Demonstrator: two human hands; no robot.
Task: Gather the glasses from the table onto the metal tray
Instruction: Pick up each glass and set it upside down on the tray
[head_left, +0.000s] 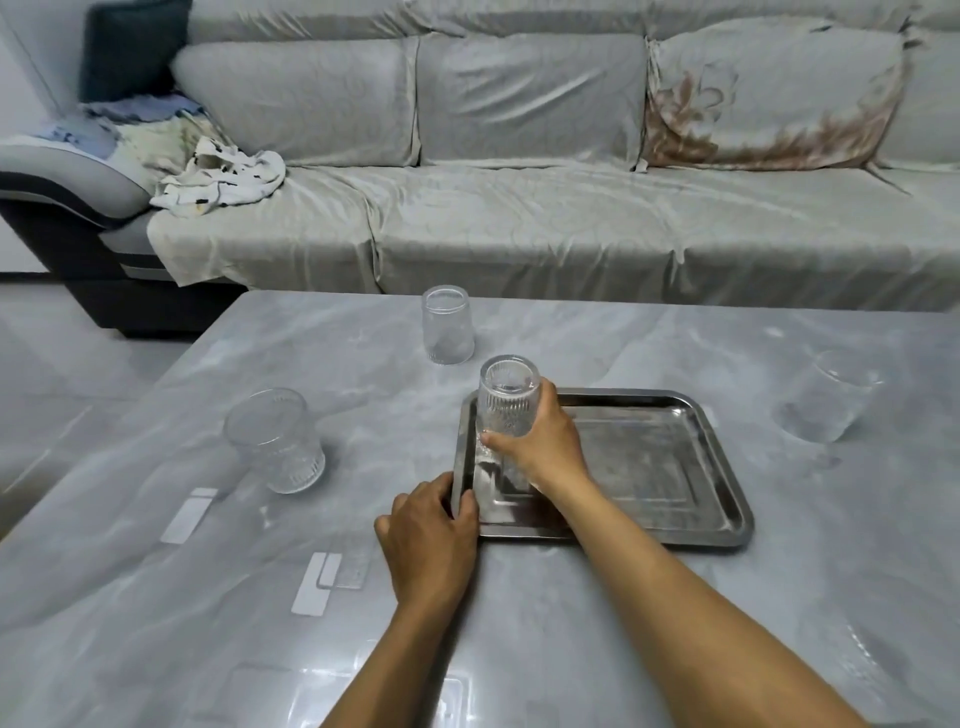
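Note:
A rectangular metal tray (670, 467) lies on the grey marble table (519, 613). My right hand (540, 441) grips a clear ribbed glass (506, 400) standing at the tray's left part; whether its base touches the tray is hidden by the hand. My left hand (431, 540) holds the tray's left rim near the front corner. Three more clear glasses stand on the table: one (275, 441) to the left, one (448, 326) behind the tray, one (831, 397) at the right.
A grey covered sofa (519, 208) runs along the far side of the table, with crumpled cloth (223, 176) on its left end. White strips (322, 579) show on the table's front left. Tiled floor lies left of the table.

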